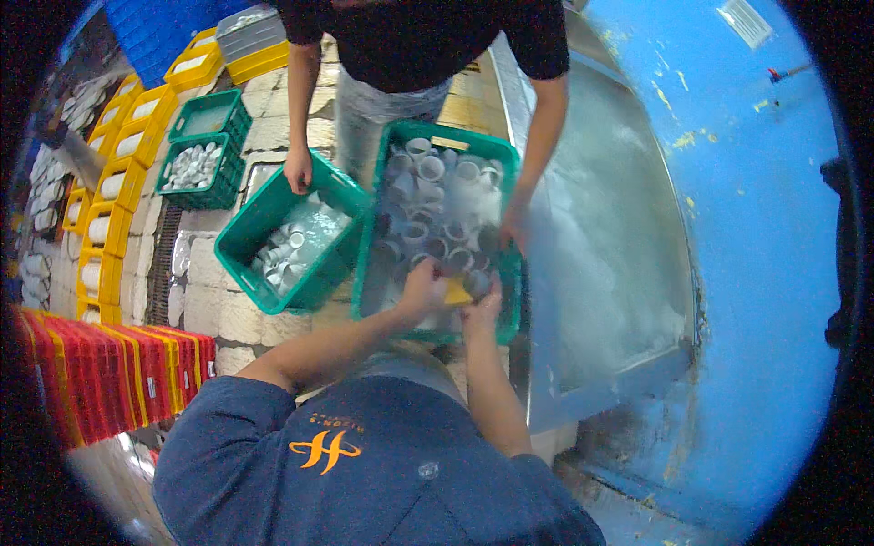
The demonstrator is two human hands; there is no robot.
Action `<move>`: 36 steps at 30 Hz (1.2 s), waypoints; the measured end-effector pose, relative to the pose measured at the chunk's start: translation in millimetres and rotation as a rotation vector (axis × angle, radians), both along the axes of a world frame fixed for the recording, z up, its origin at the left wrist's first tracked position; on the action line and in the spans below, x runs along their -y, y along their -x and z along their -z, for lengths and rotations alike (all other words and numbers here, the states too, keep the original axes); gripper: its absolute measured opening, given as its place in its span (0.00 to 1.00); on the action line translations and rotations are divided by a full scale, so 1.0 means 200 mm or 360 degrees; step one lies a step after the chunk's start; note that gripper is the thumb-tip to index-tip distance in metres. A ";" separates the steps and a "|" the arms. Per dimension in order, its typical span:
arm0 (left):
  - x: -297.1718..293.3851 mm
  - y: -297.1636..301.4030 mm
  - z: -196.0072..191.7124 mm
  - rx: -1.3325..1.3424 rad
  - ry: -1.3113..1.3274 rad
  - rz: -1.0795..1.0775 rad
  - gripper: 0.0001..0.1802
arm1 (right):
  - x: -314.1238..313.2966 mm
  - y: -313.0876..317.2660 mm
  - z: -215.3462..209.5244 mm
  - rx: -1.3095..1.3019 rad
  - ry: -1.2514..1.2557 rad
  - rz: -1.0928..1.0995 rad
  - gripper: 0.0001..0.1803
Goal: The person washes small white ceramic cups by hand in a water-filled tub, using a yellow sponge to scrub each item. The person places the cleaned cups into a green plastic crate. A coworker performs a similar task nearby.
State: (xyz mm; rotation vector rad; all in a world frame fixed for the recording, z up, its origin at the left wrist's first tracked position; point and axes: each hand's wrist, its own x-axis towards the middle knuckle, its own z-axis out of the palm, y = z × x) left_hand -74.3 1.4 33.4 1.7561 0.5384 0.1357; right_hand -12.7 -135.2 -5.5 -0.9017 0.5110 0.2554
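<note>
My left hand [424, 287] and my right hand [482, 309] are close together over the near end of a large green crate [362, 289]. A yellow flat piece [457, 292], perhaps a sponge or cloth, is between them, at the fingers of my left hand. My right hand is closed around a whitish cup-shaped piece [476, 282] beside the yellow piece; motion blurs both. Many white, round, hollow cup-shaped pieces [431, 168] fill this crate. A second green crate [238, 238], tilted to the left, holds a smaller heap of white pieces [289, 255].
Across from me a co-worker has one hand [298, 171] over the left crate, the other [515, 227] at the large crate's right edge. A metal-rimmed tank [619, 246] of cloudy water stands right. Yellow crates [105, 227], red crates [118, 373] and green crates [205, 196] stand left.
</note>
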 end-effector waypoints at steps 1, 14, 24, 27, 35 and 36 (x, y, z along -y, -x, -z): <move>-0.01 0.01 -0.01 0.0096 0.0069 -0.0048 0.15 | 0.00 0.00 0.02 -0.0307 -0.0185 0.0070 0.27; 0.01 0.06 0.02 0.0169 -0.0108 0.0834 0.27 | -0.03 -0.04 -0.01 0.0110 -0.0197 -0.0500 0.20; 0.16 0.02 0.00 0.0817 -0.0579 0.0609 0.24 | 0.05 -0.12 -0.12 0.0046 0.0523 -0.0750 0.26; 0.14 0.05 0.00 0.0658 -0.0094 0.0640 0.24 | 0.11 -0.11 -0.22 0.0012 0.0388 -0.0826 0.28; 0.18 0.02 -0.03 -0.0073 0.0791 0.0332 0.12 | 0.22 -0.10 -0.13 0.0726 0.1170 -0.1340 0.28; 0.20 0.02 -0.02 -0.0183 0.0798 0.0399 0.12 | 0.22 -0.10 -0.11 0.1099 0.1422 -0.1300 0.26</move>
